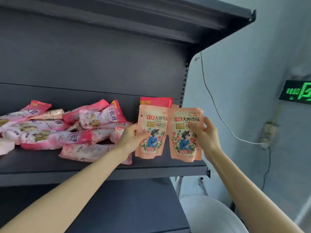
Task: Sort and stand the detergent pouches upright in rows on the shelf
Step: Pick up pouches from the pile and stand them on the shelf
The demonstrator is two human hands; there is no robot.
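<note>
On the right end of the dark shelf point(168, 167), two peach pouches are held upright, side by side, faces toward the camera. Left grip point(133, 137): thumb across the front and fingers behind the left pouch point(154, 118), pinching it at its left edge. Right grip point(207, 132): fingers curled round the right edge of the right pouch point(184, 142), thumb on the front. The right pouch's left edge overlaps the left pouch's right edge and cuts off its lettering. Both bottoms sit low over the shelf surface; contact with the surface cannot be confirmed.

Printing on each pouch: red logo "立白", then "大师香氛" in dark characters; below, a gold panel reading "72小时"; below that, a figure in a blue coat and hat among roses. The small tag at the top of the right pouch is too blurred to read.

A red band point(156, 102) shows above the left pouch; whether it belongs to that pouch or to one behind cannot be told.

To the left, further along the shelf, a pile point(67, 130) of pink pouches lies flat and crossed, several marked "洗衣液".

Far right, on the wall, a green sign point(296, 92) reads "安全出口". A white cable point(217, 110) hangs beside the shelf upright.
</note>
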